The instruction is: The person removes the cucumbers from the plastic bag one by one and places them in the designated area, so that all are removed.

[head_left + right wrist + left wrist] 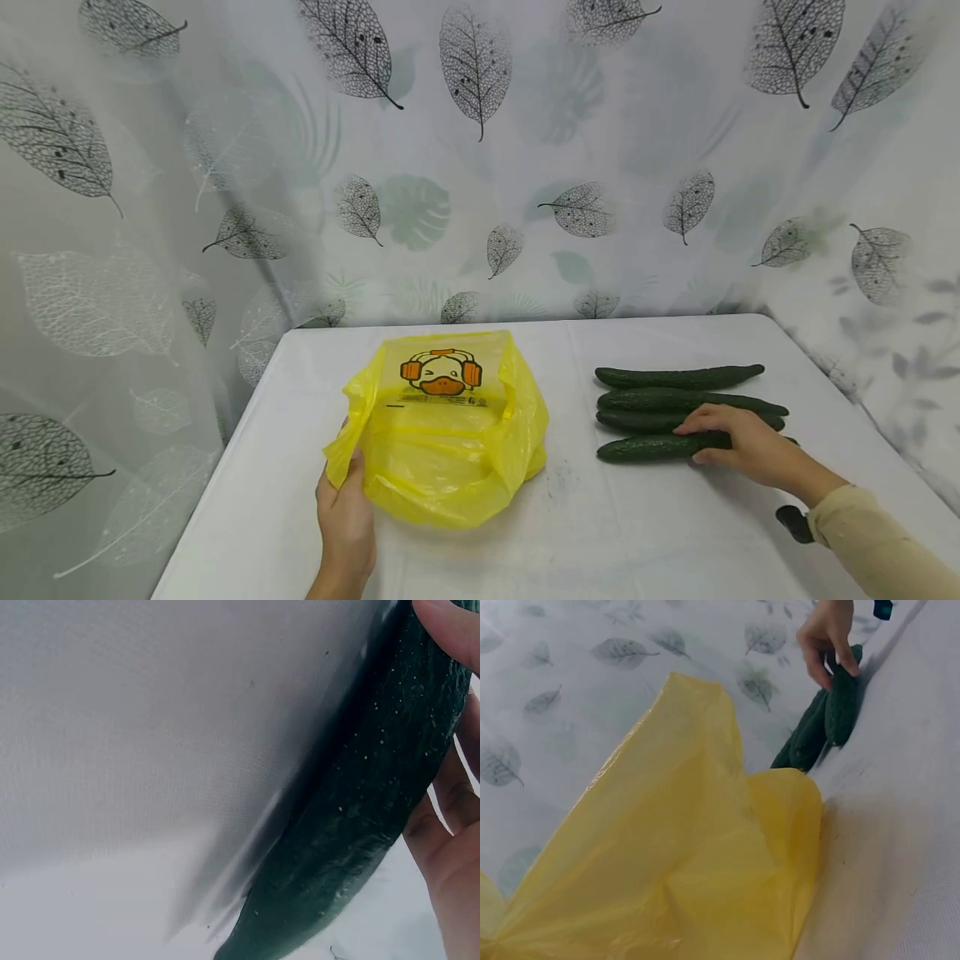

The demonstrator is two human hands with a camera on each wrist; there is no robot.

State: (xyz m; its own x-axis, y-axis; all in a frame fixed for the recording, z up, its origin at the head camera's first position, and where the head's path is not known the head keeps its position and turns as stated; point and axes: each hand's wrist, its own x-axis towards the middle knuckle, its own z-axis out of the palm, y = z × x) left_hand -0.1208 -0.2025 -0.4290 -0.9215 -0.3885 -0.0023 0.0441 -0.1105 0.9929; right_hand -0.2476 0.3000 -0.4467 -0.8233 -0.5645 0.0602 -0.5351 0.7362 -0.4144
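Note:
On the left of the table lies a yellow plastic bag [435,454] [675,855] printed with a duck in headphones. My left hand [347,521] pinches its left edge between thumb and fingers, some of them hidden behind the plastic. Over on the right, my right hand [753,450] [829,634] reaches across the nearest green cucumber [645,448] [360,795]. Thumb and fingers grip that cucumber from opposite sides, and it lies at table level. Behind it, several more cucumbers [678,377] lie side by side.
A white cloth covers the table [570,533]. Behind it hangs a leaf-patterned curtain [510,167], which also runs down both sides. A dark band [795,523] is at the right wrist.

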